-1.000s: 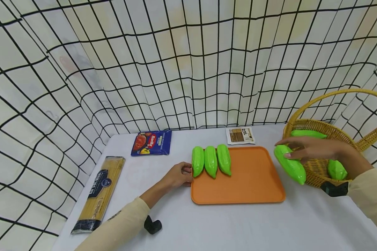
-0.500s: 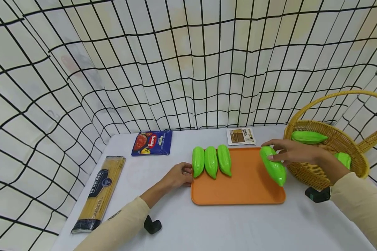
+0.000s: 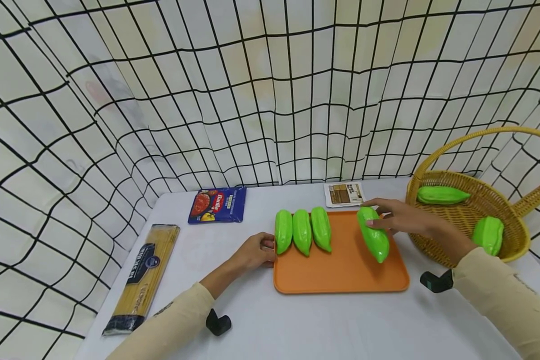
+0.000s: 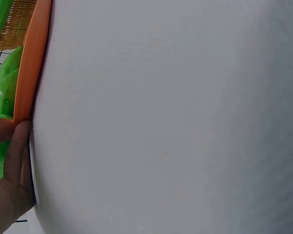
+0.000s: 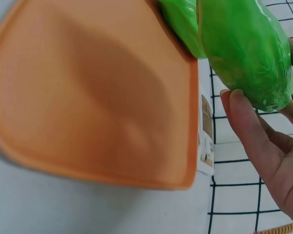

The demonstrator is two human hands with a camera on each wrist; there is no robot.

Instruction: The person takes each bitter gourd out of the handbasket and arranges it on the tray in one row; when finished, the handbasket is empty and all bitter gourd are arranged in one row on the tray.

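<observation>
Above orange tray (image 3: 342,276), R half, green fruit (image 3: 373,236) is gripped in R hand (image 3: 402,219), thumb + fingers round it; looks clear of surface. Fruit's just L of R palm; long axis far-L to near-R, approx. parallel w/ nearest of 3 green fruits (image 3: 302,232) at tray's L end. L hand (image 3: 253,251), farther off, pinches tray's L edge.

A lab-like booth; black-gridded pale walls (image 3: 300,55) flank the white worktop (image 3: 324,325); a black device (image 3: 218,324) hangs by one sleeve (image 3: 175,317).
</observation>
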